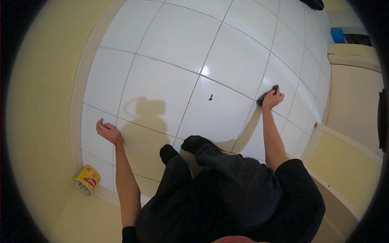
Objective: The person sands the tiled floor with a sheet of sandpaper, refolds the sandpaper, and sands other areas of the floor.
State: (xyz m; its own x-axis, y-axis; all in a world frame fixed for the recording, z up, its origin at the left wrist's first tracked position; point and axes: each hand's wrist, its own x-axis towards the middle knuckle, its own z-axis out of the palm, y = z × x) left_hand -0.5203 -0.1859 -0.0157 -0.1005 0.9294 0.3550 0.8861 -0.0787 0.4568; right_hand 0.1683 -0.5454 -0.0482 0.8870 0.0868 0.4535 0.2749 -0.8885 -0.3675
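My right hand (273,99) is closed on a dark cloth (260,100), pressed close to the white tiled floor (231,52) on the right; part of the cloth also shows beyond my fingers. Off to the left, my left hand (108,131) hangs over the tiles with nothing in it, fingers loosely bent and apart. Between my hands lies a small black scrap or mark (210,97) on a tile. My feet, in black socks (196,142), are planted on the floor just below it.
A yellow tub (87,180) with a red label stands in the left corner by the wall. Low cream-coloured wall edges (340,141) run along the right side. A blue container (337,35) is at the upper right, and a dark object (313,4) lies at the top edge.
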